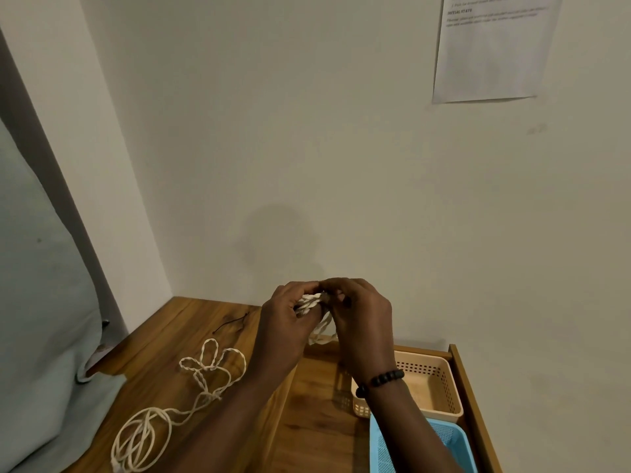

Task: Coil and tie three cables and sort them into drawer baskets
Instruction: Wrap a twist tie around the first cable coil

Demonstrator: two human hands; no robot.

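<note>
**Both hands on a white cord bundle above the open drawer**

Hidden or unclear: the fingers of the left hand (288, 314) and right hand (358, 315) cover most of the coiled white cable (309, 303) they hold between them, raised above the desk (191, 322). Both grips are clenched on it; a short tail hangs below the palms. Whether a tie is already on the bundle cannot be made out.

A second white cable (211, 368) lies loose on the desk in twisted loops, left of the forearms. A third, a smooth cable coil (143, 435), sits nearer the front edge; its lower end is cut off by the frame. A thin dark strand (232, 323), possibly a tie, lies near the wall.

In the open drawer (317, 404), a beige basket (440, 380) sits behind a blue basket (454, 435); the right forearm, wearing a dark bead bracelet (380, 380), hides part of each.

Writing: a paper sheet (491, 52) on the wall, top cut off. Only "INITIAL STATE" reads; the rest is blurred.
</note>
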